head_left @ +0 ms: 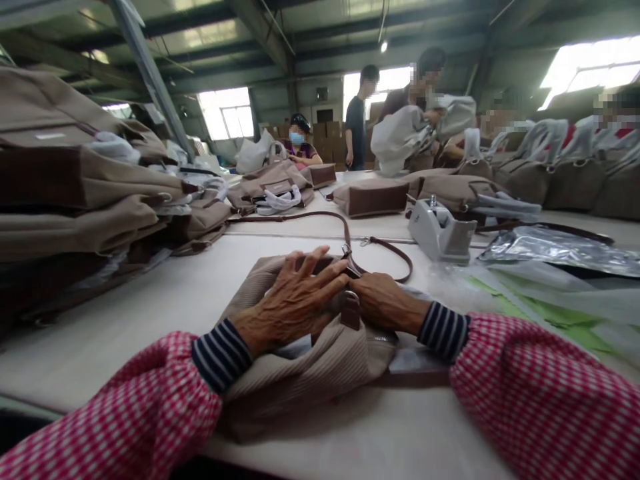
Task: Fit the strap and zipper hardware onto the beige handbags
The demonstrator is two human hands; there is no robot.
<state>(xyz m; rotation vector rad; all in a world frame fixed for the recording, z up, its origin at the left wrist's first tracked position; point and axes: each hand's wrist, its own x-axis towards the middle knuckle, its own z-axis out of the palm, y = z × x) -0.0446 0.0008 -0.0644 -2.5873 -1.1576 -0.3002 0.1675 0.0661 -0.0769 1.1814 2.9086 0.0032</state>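
Observation:
A beige ribbed handbag point(320, 367) lies on the table in front of me. My left hand point(303, 300) reaches across the top of the bag with its fingers stretched out and apart. At the bag's far edge, my right hand point(383, 300) is closed, its fingers curled on the bag near a metal clip; the fingertips are partly hidden. A brown tab with a metal ring point(351, 310) stands up on the near side, between the hands. From the far edge a thin brown shoulder strap point(320, 215) loops out over the table.
A tall pile of beige and brown bags point(85, 193) stands at the left. A grey tape dispenser point(443, 233) is beyond my right hand, with clear plastic point(555, 250) and green sheets point(570, 320) nearby. More bags point(530, 177) line the table's far side, where several people are.

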